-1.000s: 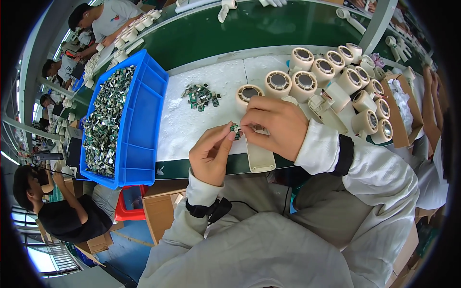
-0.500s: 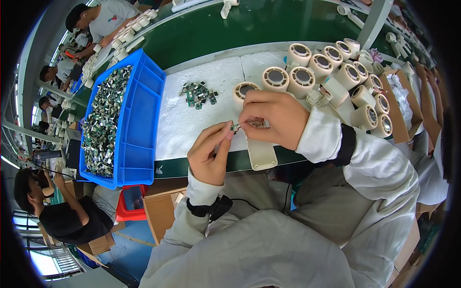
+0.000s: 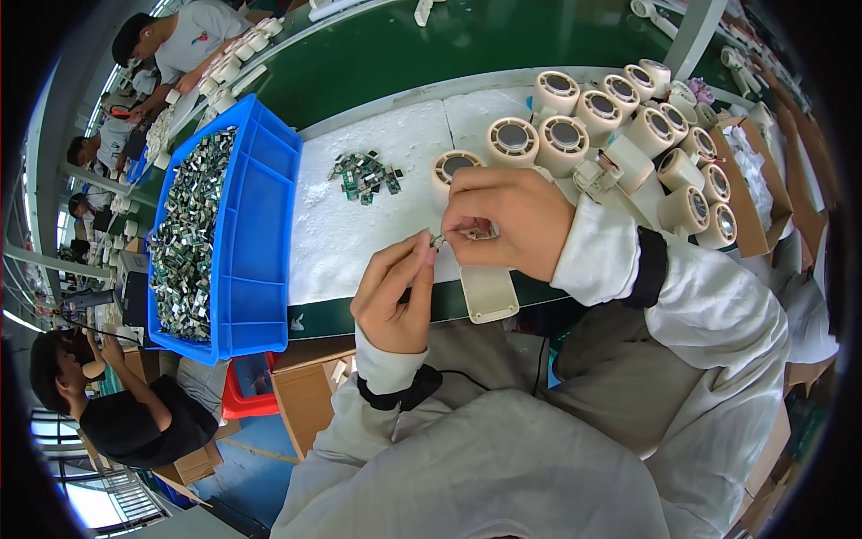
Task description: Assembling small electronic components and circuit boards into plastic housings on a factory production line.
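Note:
Thumb and fingertips of my left hand (image 3: 393, 301) pinch a small circuit board (image 3: 436, 242) just above the bench's near edge. My right hand (image 3: 516, 216) meets it from the right, thumb and finger pressed together at the board's side; what they grip is too small to make out. Beneath the right hand lies a cream plastic housing, its flat handle (image 3: 489, 295) sticking out toward me and the rest partly hidden. Beyond the hands, a loose pile of small circuit boards (image 3: 364, 175) rests on the white foam sheet (image 3: 328, 247).
At left stands a blue bin (image 3: 256, 260) heaped with small circuit boards. Several cream round fan housings (image 3: 564, 144) crowd the right side, beside an open cardboard box (image 3: 750, 175). A person in black (image 3: 144, 418) sits at lower left; others work along the line at upper left.
Both hands stay pinched together at the board, with only slight finger shifts; the board now shows less of its green face. The whole view has shifted slightly.

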